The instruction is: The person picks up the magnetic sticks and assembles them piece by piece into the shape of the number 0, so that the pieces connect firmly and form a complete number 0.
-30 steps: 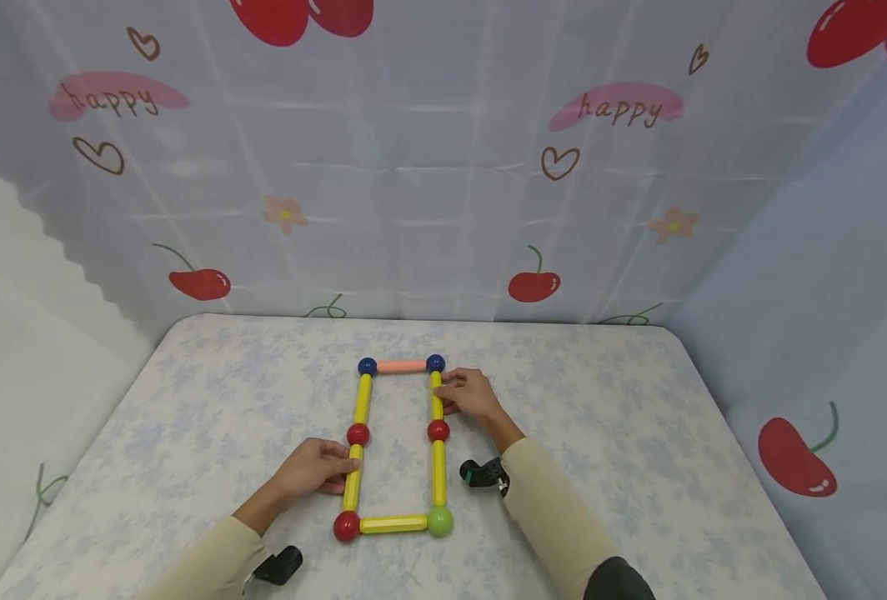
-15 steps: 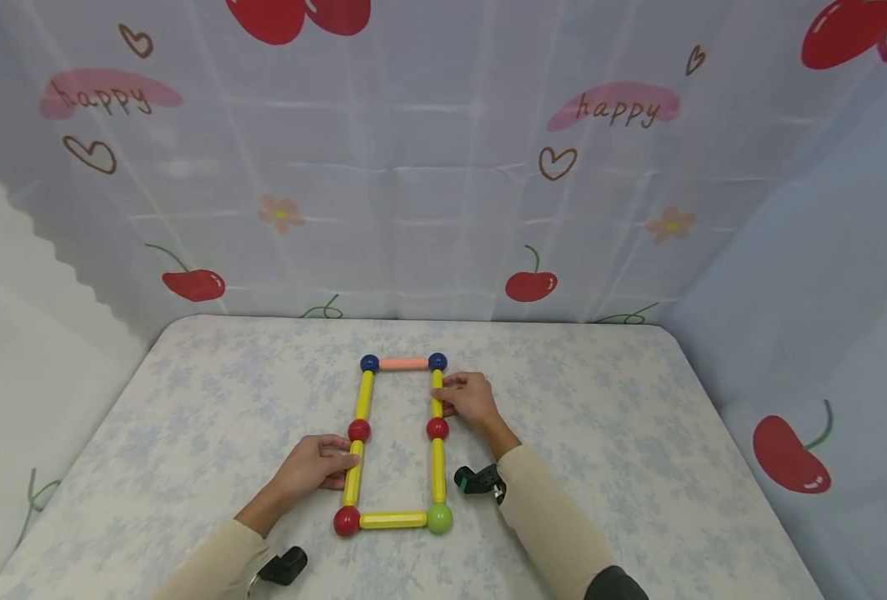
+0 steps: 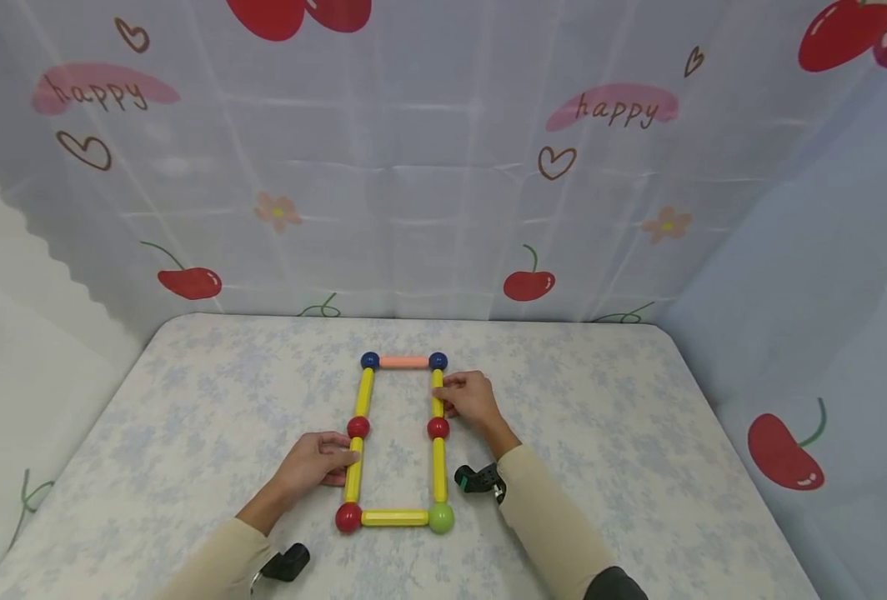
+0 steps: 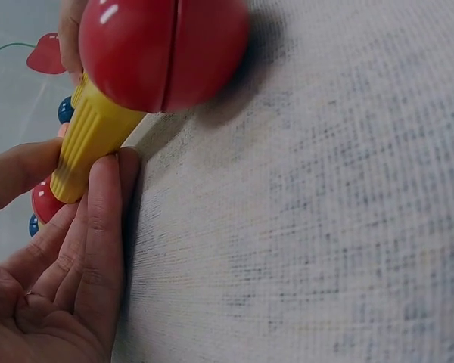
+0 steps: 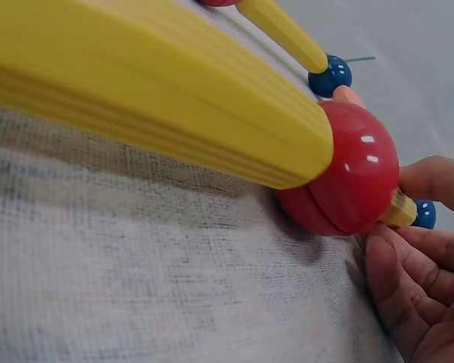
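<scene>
In the head view, magnetic rods and balls form a tall rectangle lying on the table. My left hand [image 3: 312, 467] pinches the lower left yellow rod [image 3: 353, 482], between a red ball [image 3: 358, 427] and the red corner ball [image 3: 349, 517]. With thumb and fingers, my right hand [image 3: 469, 396] pinches the upper right yellow rod [image 3: 438, 379], above another red ball [image 3: 438, 427]. Blue balls [image 3: 370, 360] and a pink rod [image 3: 404, 362] make the far side. A green ball [image 3: 441, 517] fills the near right corner. The left wrist view shows thumb and fingers on the ribbed yellow rod [image 4: 94, 140].
A pale, blue-mottled cloth covers the table [image 3: 601, 433]. Behind it hangs a curtain [image 3: 428, 225] printed with cherries and hearts. Black wrist devices [image 3: 286, 562] stick out beside both sleeves.
The whole rectangle has slid slightly toward the table's far edge, both hands moving along with it. Each hand keeps its grip on the same rod. The head view has shifted a little.
</scene>
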{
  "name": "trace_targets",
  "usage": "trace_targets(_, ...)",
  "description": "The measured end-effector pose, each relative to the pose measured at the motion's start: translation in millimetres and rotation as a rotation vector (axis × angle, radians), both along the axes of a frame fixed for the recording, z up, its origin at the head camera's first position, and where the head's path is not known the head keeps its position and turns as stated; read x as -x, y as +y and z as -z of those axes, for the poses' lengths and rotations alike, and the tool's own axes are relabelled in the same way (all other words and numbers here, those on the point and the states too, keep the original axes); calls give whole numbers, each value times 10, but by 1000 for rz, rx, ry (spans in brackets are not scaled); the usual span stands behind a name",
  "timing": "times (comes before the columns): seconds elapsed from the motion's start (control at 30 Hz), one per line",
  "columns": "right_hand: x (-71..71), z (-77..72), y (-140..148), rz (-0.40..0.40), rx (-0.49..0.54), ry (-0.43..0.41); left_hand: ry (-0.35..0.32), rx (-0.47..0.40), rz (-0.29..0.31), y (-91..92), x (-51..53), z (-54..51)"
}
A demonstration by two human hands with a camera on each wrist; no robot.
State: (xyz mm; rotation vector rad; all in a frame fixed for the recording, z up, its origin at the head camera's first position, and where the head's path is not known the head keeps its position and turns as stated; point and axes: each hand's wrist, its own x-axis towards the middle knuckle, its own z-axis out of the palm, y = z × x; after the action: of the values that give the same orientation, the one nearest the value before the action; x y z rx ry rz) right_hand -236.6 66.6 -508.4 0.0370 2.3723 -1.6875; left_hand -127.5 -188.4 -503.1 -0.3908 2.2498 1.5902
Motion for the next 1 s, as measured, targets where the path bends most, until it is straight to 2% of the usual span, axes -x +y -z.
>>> trace_targets(0.1, -3, 17, 10, 1, -26, 28, -1, -5, -1, 12, 4, -7)
trace_targets(0.33, 1, 68, 10, -15, 13, 31, -1, -2, -5, 24, -17, -3)
trace_targets(0.7, -7, 31, 55, -50, -29, 49, 22, -3, 4, 66, -22, 0)
trace_targets(1.0, 2, 47, 47, -47, -17, 42, 25, 9, 12, 66, 3, 13)
